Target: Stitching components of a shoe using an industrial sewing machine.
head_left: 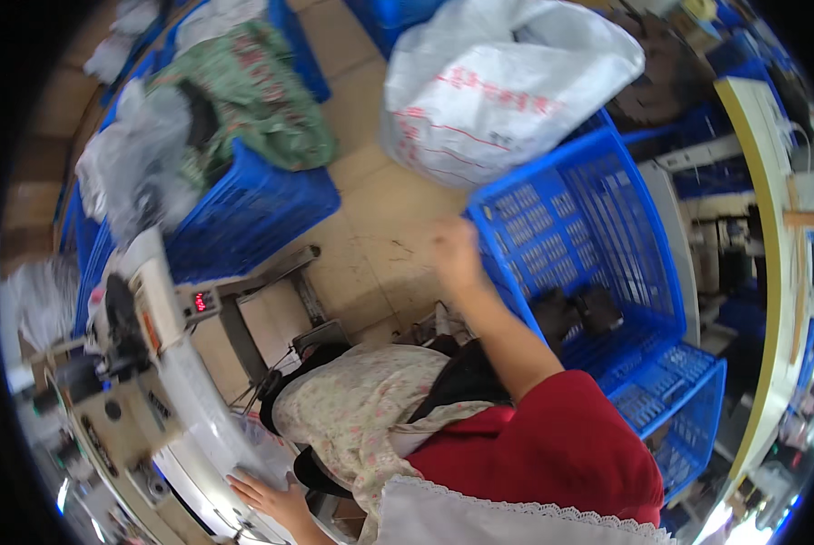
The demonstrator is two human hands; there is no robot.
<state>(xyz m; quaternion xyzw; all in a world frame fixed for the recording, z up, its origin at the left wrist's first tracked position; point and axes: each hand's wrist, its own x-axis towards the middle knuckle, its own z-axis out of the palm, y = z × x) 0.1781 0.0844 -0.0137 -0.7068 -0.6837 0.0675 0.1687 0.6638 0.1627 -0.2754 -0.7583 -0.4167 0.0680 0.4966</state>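
Observation:
My left hand point(269, 500) lies with fingers spread against the white edge of a sewing machine table point(209, 413) at the lower left; nothing is in it. Reaching out over the floor, my right hand point(457, 250) is beside the near-left rim of a blue plastic crate point(638, 218). Motion smears its fingers, so I cannot tell whether they touch the rim or hold anything. Some dark pieces point(584, 311) lie at the bottom of that crate. A patterned, pale floral apron point(361, 391) covers my lap.
A big white woven sack point(507, 91) stands beyond the crate. Another blue crate point(243, 218) at the left carries a green sack point(252, 100) and clear plastic bags point(143, 154). A second crate point(670, 391) sits by the first. A yellow-edged table point(761, 272) runs along the right.

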